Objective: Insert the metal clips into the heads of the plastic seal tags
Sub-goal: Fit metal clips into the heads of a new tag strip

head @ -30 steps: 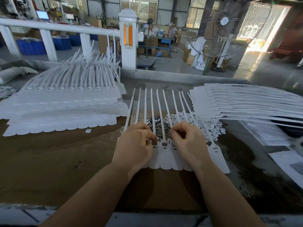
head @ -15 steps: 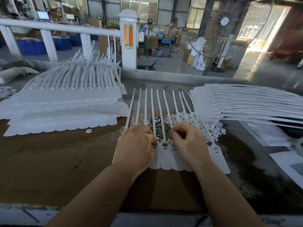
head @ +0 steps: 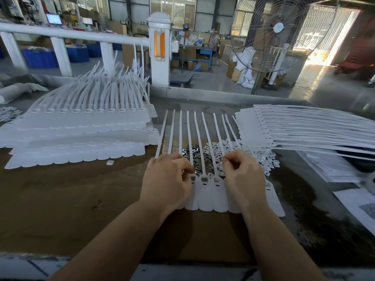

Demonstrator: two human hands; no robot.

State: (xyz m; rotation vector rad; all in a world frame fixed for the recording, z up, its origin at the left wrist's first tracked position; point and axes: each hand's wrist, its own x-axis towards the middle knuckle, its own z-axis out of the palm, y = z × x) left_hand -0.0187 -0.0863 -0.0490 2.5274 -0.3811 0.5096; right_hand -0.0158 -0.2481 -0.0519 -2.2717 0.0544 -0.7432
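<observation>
Metal clips (head: 195, 159) go in best if the left hand (head: 167, 179), fingers curled on the seal tags (head: 205, 191), presses while the right hand (head: 242, 175) pinches something unseen.

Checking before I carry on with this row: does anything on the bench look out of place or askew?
One small white piece lies alone on the brown bench, left of the left hand and apart from the clip pile. The rightmost tag in the row splays outward from the others. Nothing looks damaged.
</observation>
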